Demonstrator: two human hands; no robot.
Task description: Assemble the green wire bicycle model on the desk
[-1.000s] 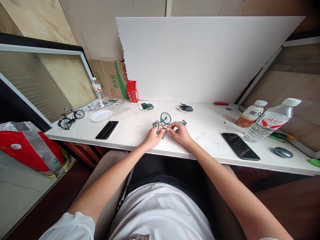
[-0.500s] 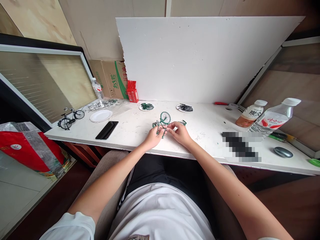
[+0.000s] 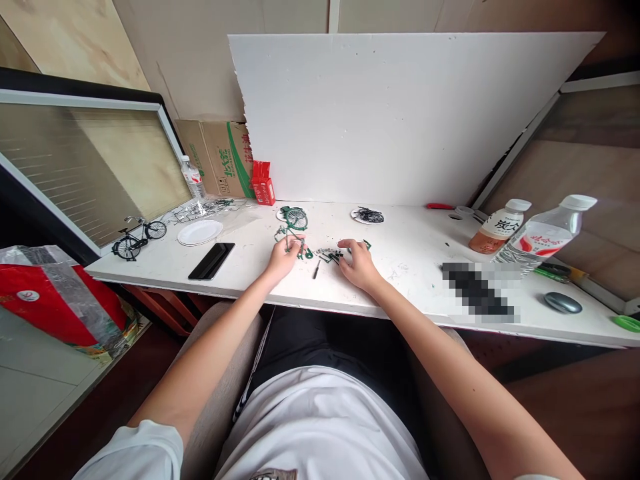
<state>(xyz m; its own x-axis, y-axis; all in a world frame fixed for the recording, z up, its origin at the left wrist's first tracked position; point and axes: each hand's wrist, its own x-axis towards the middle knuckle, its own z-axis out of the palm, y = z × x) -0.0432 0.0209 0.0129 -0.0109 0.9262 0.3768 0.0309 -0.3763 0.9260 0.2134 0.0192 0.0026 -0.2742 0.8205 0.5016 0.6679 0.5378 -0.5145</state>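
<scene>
My left hand (image 3: 283, 259) is closed on a partly built green model bicycle (image 3: 295, 219), held tilted with one wheel up. That wheel overlaps the small white plate behind it. Over on the right, my right hand (image 3: 358, 264) has its fingers apart and bent down at a scatter of small green and silver parts (image 3: 330, 254) on the table. Whether its fingertips touch a part is too small to tell. A small dark screwdriver (image 3: 317, 269) lies between my hands. Another green piece (image 3: 367, 245) shows just beyond my right fingers.
A finished black model bicycle (image 3: 139, 237) stands at the left, near a white plate (image 3: 200, 233) and a phone (image 3: 212, 261). Black parts fill a plate (image 3: 369, 215) at the back. Bottles (image 3: 500, 227) and a mouse (image 3: 563, 303) are at the right.
My hands have parted. The left has carried the green model bicycle to the left, and the right has let go and dropped to the loose parts. The screwdriver and scattered parts now show.
</scene>
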